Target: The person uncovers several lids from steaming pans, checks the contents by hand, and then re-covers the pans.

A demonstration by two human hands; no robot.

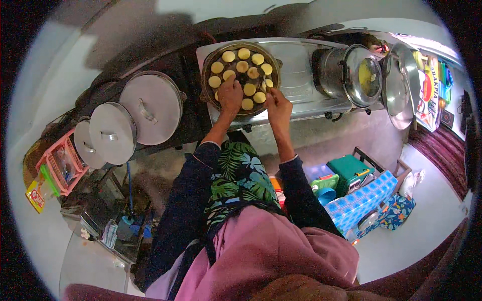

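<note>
A round dark pan [205, 80] sits on the stove, with several small round yellow cakes [243, 53] spread over it. One cake near the middle has a browned patch [253, 73]. Over the pan's left half is my left hand [231, 96], its fingertips drawn together beside a pale cake [228, 74]; what they grip, if anything, is hidden. At the right rim my right hand [278, 107] is closed in a pinch close to another cake [267, 84]. Something thin may be between its fingers, but it is too small to make out.
The silver stove [296, 65] extends right to a metal pot [334, 72] with a glass lid [370, 78]. Lidded pots [150, 103] stand to the left, near a pink basket [63, 163]. Below right are a green box [349, 170] and a blue checked cloth [364, 193].
</note>
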